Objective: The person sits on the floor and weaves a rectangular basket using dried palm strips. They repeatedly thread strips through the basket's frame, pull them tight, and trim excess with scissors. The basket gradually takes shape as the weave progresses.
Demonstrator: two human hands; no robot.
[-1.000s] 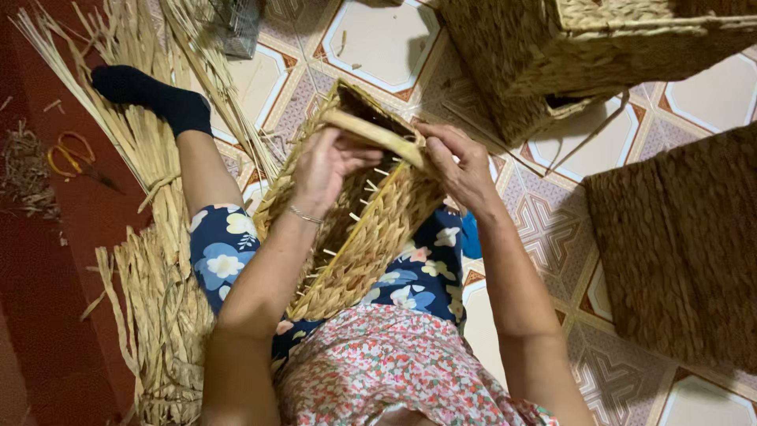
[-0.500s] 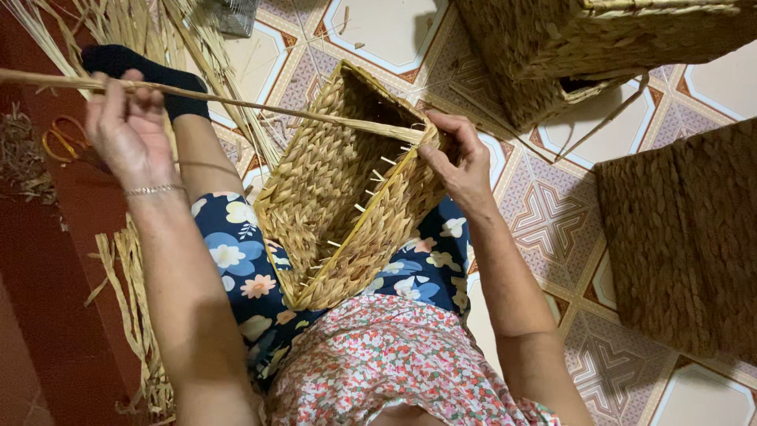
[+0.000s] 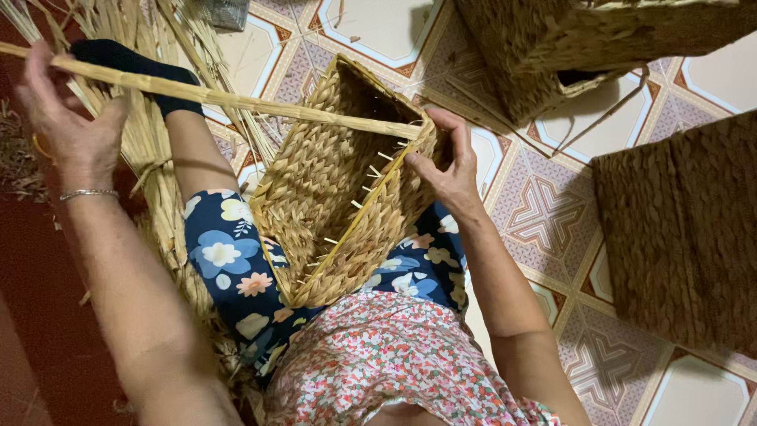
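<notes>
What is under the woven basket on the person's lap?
The woven basket rests on the legs in floral trousers. Its far end hangs over the tiled floor; whatever lies directly beneath is covered.

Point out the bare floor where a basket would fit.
Bare tile lies beyond the lap basket, between the straw pile and the upper finished basket. A narrower strip runs between the right hand and the side basket. The left is crowded with straw.

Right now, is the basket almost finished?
Nearly. The woven basket already has full sides and bottom. The left hand pulls a long straw strand taut while the right hand steadies the rim. Small sticks still poke out along one edge, so the rim looks unfinished.
</notes>
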